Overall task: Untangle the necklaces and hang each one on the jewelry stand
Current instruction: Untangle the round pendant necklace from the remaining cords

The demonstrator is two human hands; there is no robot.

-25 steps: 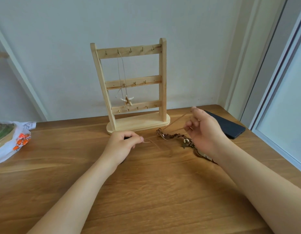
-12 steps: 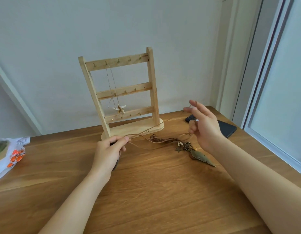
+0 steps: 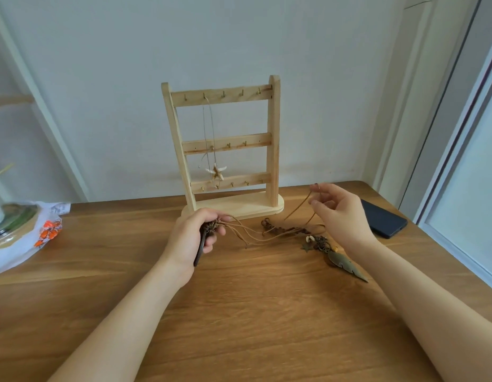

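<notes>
On the wooden table (image 3: pixel 266 312), just in front of the jewelry stand (image 3: pixel 273 139), we find the tangled necklaces (image 3: pixel 288 232) lying between the two hands; we cannot make out which cord belongs to which piece. The left hand (image 3: pixel 189 238) curls its fingers round a dark pendant (image 3: pixel 209 230), mostly covering it, while the right hand (image 3: pixel 341 216) pinches a tan cord (image 3: pixel 300 208) lifted off the table, its far end hidden behind the palm. One starfish necklace (image 3: pixel 217 172) hangs from the stand's top rail.
</notes>
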